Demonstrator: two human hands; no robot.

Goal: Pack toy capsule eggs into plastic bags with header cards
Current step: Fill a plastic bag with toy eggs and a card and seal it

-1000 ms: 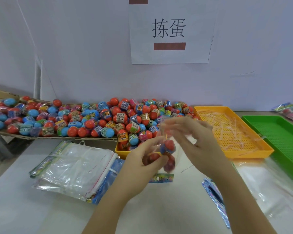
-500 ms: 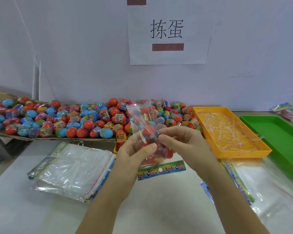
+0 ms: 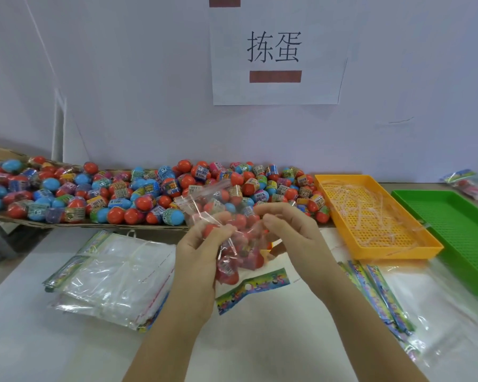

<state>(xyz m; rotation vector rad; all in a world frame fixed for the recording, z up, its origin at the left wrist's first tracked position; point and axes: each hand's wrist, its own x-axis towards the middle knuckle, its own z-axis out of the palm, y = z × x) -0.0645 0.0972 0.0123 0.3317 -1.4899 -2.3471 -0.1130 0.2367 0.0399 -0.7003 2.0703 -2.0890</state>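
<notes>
A clear plastic bag (image 3: 239,250) with several red capsule eggs inside hangs between my hands above the white table, its open flap standing up towards the egg pile. Its colourful header card (image 3: 253,289) lies at the bottom end, near the table. My left hand (image 3: 202,252) pinches the bag's left side near the flap. My right hand (image 3: 290,230) pinches the bag's right side with curled fingers. A big heap of red and blue capsule eggs (image 3: 138,194) lies along the wall behind.
A stack of empty clear bags (image 3: 113,277) lies at the left. An orange tray (image 3: 370,216) holding thin plastic strips and a green tray (image 3: 453,230) sit at the right. More bags with header cards (image 3: 381,296) lie front right. Packed bags (image 3: 472,183) rest far right.
The bag has been turned so its flap stands up and its header card hangs low. Both hands have closed in on the bag's neck and shifted slightly down.
</notes>
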